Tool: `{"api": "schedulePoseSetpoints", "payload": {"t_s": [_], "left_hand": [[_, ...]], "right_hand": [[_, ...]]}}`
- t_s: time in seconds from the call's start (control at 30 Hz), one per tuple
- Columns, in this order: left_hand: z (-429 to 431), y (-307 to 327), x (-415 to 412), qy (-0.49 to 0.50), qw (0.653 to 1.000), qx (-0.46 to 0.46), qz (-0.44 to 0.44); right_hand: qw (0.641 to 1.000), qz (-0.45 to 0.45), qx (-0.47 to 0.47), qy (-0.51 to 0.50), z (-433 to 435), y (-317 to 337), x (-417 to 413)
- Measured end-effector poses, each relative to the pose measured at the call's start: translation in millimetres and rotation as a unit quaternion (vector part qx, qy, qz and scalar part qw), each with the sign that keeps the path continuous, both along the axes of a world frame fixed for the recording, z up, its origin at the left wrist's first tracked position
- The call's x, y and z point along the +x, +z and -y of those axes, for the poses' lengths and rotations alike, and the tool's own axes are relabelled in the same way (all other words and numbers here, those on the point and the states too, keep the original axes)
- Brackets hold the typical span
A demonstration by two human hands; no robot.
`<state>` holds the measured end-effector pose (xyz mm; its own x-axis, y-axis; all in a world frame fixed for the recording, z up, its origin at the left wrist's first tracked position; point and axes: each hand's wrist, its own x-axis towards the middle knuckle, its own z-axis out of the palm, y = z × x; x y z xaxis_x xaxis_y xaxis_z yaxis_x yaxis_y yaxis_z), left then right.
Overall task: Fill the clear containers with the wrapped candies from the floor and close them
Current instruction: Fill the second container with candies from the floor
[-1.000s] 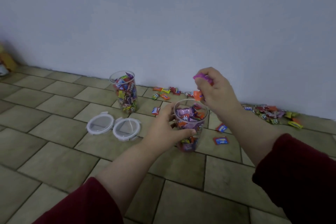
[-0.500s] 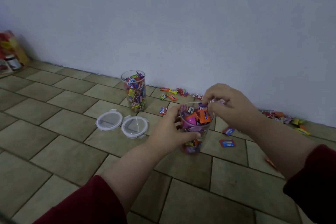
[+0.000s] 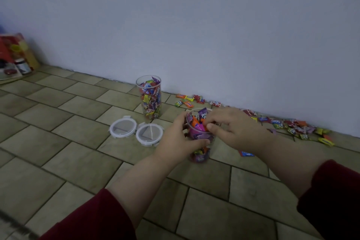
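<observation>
I see the left hand point(image 3: 178, 139) wrapped round the near jar point(image 3: 201, 153), thumb across the front wall and fingers behind the far side; the grip is firm. The jar stands upright on the tiled floor point(image 3: 58, 154), lid off, filled to the rim with candies point(image 3: 196, 123), and one purple wrapper point(image 3: 203, 113) stands above the rim. The right hand point(image 3: 235, 129) is over the jar's mouth, fingers curled down onto the top candies and thumb against a pink wrapper point(image 3: 200, 127). I cannot tell whether it pinches a candy or only presses on the pile. The two hands sit close together, on either side of the one jar. A second jar point(image 3: 149, 99) stands upright further back, near the wall point(image 3: 194, 25), also open and filled almost to its rim. Two round lids point(image 3: 122, 128) point(image 3: 149, 135) lie flat on the floor, touching each other, left of the near jar and in front of the far one. Loose candies point(image 3: 292, 126) lie strewn along the foot of the wall to the right, with a smaller cluster point(image 3: 187, 101) behind the near jar. One blue candy point(image 3: 246, 154) lies apart, under the right wrist. Both forearms are bare below dark red sleeves point(image 3: 93, 218). Red and yellow packaging point(image 3: 15, 56) sits in the far left corner; details blurred.
</observation>
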<state>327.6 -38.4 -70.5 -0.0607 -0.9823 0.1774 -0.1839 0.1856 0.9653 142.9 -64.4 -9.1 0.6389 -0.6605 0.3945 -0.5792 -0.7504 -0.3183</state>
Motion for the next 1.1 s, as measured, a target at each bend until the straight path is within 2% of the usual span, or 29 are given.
{"api": "schedulePoseSetpoints", "payload": {"t_s": [0.03,0.13,0.2,0.27,0.37,0.47,0.63,0.73,0.8,0.83,0.9,1.0,1.1], "left_hand": [[-1.6,-0.5,2.4,0.014,1.000,-0.006,0.006],[-5.1,0.3,12.0,0.062,0.997,-0.022,0.027],[-6.3,1.5,21.4,0.085,0.995,-0.025,0.034],[-5.7,0.9,32.0,0.109,0.993,-0.025,0.034],[-2.4,-1.6,46.0,0.150,0.987,-0.029,0.041],[0.0,-2.6,56.6,0.174,0.983,-0.031,0.053],[0.1,-5.2,63.2,0.173,0.981,-0.027,0.087],[-11.8,-3.7,52.1,0.264,0.948,-0.052,0.172],[-27.1,-2.2,36.4,0.313,0.924,-0.101,0.194],[-34.1,-2.2,25.6,0.307,0.920,-0.136,0.201],[-43.6,-6.1,1.4,0.228,0.932,-0.169,0.224],[-50.5,-18.3,-42.3,0.033,0.962,-0.128,0.238],[-50.7,-30.2,-97.7,-0.088,0.953,-0.119,0.264]], "right_hand": [[1.000,0.014,0.001,-0.004,0.0,-4.1,2.4],[0.988,0.139,-0.006,-0.068,-5.9,-17.4,9.9],[0.972,0.188,0.044,-0.132,-11.3,-31.9,18.7],[0.965,0.144,0.106,-0.191,-13.1,-52.5,28.4],[0.955,-0.018,0.188,-0.229,-17.5,-83.1,37.2],[0.947,-0.166,0.158,-0.225,-19.8,-104.1,42.4],[0.948,-0.179,0.136,-0.226,-19.6,-109.4,43.1],[0.953,-0.164,0.153,-0.206,-20.5,-110.1,26.4],[0.954,-0.152,0.156,-0.207,-25.3,-111.3,7.8],[0.953,-0.148,0.159,-0.214,-29.2,-111.4,-3.5],[0.945,-0.144,0.170,-0.239,-39.8,-109.1,-28.5],[0.931,-0.142,0.183,-0.281,-59.1,-102.2,-71.4],[0.923,-0.135,0.164,-0.322,-79.3,-93.4,-119.1]]}}
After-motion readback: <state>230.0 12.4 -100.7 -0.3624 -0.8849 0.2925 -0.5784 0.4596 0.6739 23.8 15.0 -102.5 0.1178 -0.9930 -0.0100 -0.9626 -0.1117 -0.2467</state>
